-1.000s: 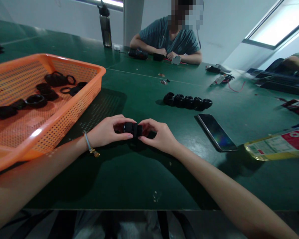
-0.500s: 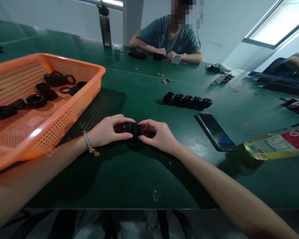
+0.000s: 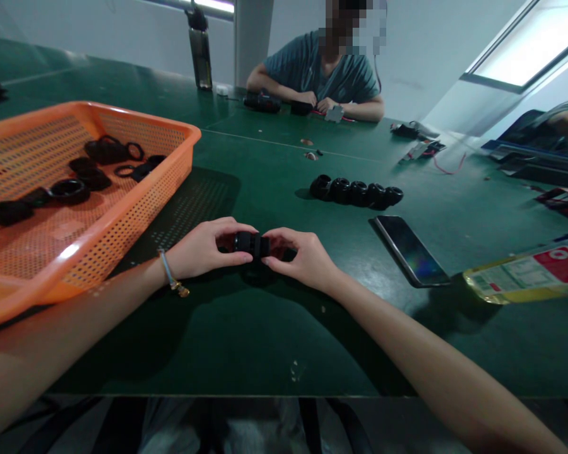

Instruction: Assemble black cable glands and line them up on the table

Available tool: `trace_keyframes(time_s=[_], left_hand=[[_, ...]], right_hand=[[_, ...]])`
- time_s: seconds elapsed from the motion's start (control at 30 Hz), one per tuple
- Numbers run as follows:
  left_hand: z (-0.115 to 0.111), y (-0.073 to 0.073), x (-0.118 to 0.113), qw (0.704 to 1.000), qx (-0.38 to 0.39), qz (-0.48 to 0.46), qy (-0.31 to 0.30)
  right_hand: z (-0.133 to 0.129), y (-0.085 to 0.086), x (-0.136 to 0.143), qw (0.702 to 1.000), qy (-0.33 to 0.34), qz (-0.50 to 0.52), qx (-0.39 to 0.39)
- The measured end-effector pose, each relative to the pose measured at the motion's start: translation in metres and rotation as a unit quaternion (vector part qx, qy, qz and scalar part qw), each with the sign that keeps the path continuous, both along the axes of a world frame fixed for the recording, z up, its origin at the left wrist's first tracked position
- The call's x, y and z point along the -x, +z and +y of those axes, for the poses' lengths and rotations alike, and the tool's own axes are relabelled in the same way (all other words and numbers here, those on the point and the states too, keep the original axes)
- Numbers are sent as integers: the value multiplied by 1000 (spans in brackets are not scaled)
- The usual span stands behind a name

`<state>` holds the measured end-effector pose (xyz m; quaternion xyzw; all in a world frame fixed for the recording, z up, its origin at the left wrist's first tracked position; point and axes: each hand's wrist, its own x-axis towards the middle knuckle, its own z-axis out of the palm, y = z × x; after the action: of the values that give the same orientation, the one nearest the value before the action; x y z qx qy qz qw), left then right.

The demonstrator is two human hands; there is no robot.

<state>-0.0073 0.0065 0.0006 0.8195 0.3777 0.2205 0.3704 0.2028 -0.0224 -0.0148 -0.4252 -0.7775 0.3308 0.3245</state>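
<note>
A small black ribbed cylindrical part (image 3: pixel 252 243) is held between my two hands, just above the green table (image 3: pixel 265 328). My left hand (image 3: pixel 213 248), with a bracelet at the wrist, pinches its left end between thumb and fingers. Thumb and fingers of my right hand (image 3: pixel 300 253) close on the right end. Whether the part is one piece or two joined pieces I cannot tell. Beyond my right hand, several black ring-shaped parts (image 3: pixel 358 192) stand in a row touching one another. To the left, an orange basket (image 3: pixel 189 135) holds more black rings and parts (image 3: pixel 69 191).
Right of my hands lie a phone (image 3: pixel 411 251) and a clear bottle of yellow liquid (image 3: pixel 515 277) with a red label. A dark drink bottle (image 3: pixel 199 53) stands far back. Across the table sits a person (image 3: pixel 319 75) handling a small device. Wired electronics (image 3: pixel 423 150) lie far right.
My hands and the black part stay almost in the same place. At the far right edge, another person's arm and the dark panels there have shifted slightly.
</note>
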Motion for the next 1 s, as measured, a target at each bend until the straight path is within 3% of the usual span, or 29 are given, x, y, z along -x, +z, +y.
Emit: trace_keyframes(time_s=[1.0], left_hand=[[0,-1,0,1000,-12,5,-2]], right_hand=[[-1,4,-1,999,-7,-27,-22]])
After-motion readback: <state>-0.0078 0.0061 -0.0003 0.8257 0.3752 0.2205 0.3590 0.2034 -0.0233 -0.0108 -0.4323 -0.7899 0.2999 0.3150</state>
